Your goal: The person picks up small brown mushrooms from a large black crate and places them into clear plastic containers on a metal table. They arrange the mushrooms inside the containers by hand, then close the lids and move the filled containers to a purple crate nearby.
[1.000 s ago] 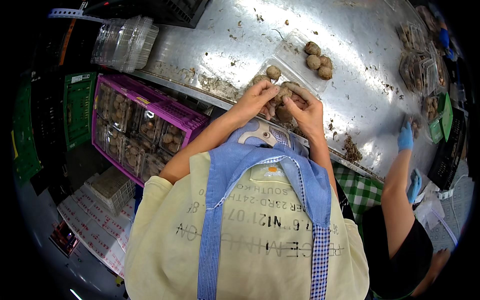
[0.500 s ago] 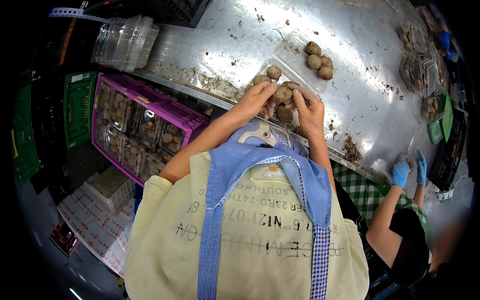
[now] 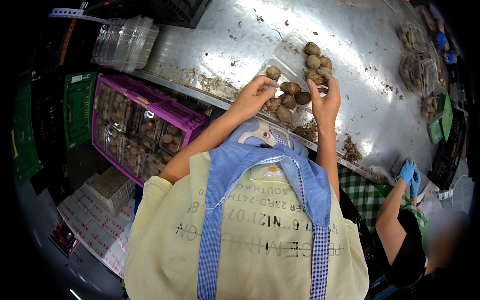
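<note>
In front of me an open clear plastic clamshell box (image 3: 286,64) lies on the metal table with several brown, round taro corms (image 3: 290,88) in its near half. My left hand (image 3: 257,93) is at the box's left side, fingers bent and apart, with no corm visible in it. My right hand (image 3: 326,97) has its thumb and fingertips around a taro corm (image 3: 314,76), beside a small group of corms (image 3: 313,62) at the box's right edge. Part of that corm is hidden by the fingers.
A purple crate (image 3: 192,120) of filled boxes stands at left, below stacked empty clamshells (image 3: 125,42). Dirt and root scraps (image 3: 353,150) litter the metal table (image 3: 225,55). A co-worker's blue-gloved hands (image 3: 407,171) are at right, near filled boxes (image 3: 419,70).
My hands have separated. The corm between them is no longer held there; my right hand has moved right and up to a corm at the group. The co-worker's gloved hands have come together.
</note>
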Demonstrator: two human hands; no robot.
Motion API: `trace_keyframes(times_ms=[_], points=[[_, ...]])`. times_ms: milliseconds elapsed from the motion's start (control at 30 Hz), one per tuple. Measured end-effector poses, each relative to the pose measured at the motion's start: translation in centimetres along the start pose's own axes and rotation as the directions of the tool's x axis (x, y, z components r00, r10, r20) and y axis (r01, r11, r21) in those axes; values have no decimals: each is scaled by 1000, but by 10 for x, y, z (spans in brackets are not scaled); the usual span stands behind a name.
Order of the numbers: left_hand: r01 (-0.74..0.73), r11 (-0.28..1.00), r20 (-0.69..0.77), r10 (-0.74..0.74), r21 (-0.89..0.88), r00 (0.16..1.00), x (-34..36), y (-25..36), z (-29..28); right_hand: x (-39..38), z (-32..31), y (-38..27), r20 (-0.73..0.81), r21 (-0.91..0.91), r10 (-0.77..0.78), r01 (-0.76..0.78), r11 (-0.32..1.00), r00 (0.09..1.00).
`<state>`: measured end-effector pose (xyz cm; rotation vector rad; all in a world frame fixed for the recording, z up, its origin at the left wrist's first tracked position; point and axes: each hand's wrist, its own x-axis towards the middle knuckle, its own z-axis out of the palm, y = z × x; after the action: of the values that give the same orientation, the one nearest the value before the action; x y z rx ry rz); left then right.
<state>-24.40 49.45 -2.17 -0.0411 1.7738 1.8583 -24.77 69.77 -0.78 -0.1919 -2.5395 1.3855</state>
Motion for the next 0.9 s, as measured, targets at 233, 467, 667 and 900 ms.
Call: trace_keyframes(times_ms=[233, 467, 667, 900], points=[[-26, 998, -49, 23, -61, 999, 3, -6, -1, -15, 2, 4, 200, -194, -206, 245, 950, 958], [-26, 997, -40, 23, -77, 999, 3, -7, -3, -42, 13, -26, 453, -614, 128, 205, 762, 882], [2, 998, -28, -4, -67, 1000, 3, -8, -3, -40, 20, -22, 442, -605, 77, 234, 761, 894], [-15, 996, -36, 12, -87, 999, 2, -9, -3, -35, 22, -12, 352, -471, -39, 213, 856, 935]])
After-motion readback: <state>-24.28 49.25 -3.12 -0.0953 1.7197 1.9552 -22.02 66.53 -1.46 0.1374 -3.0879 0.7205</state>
